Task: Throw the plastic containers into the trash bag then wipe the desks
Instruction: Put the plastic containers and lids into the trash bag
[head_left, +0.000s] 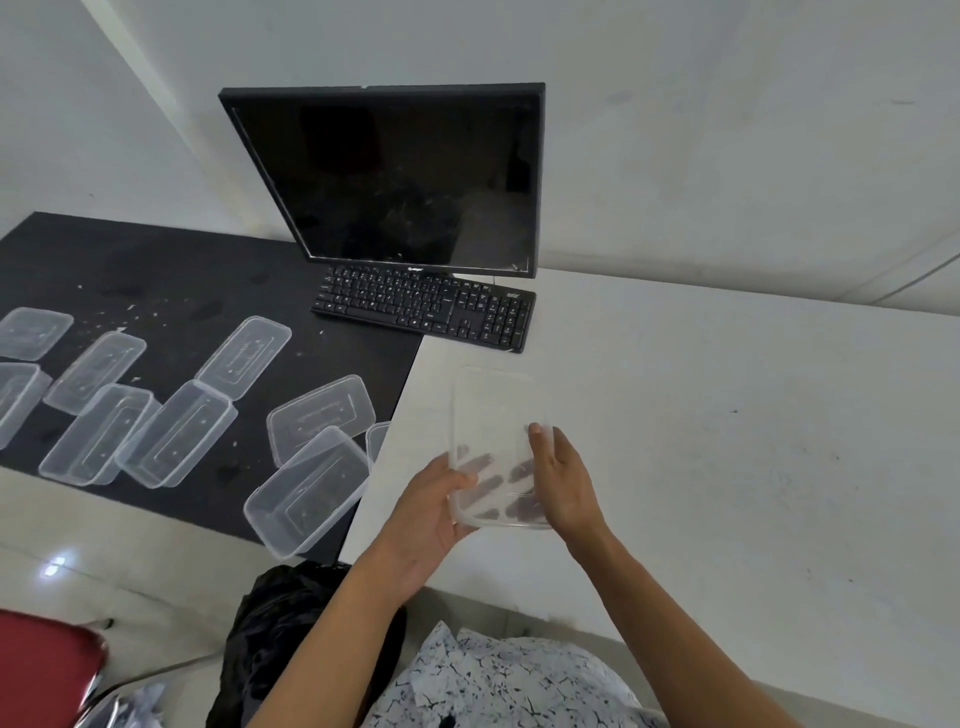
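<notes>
Currently: container (493, 410) gripped at near end by both hands, centre of frame. Left hand (434, 512): thumb on rim, fingers seen curled beneath through plastic. Right hand (569, 483): thumb clamped over opposite rim. Held over white desk (727, 415). Bag (275, 629) slumped at lower centre-left, mouth not seen. Risks: thin slick wall squeezed, container popped loose; bag missed if mouth collapsed. More containers (176, 431) left on black desk (156, 270), mid-left.

Containers (176, 434) crowd black desk (156, 270); room over white desk (727, 415), right.
</notes>
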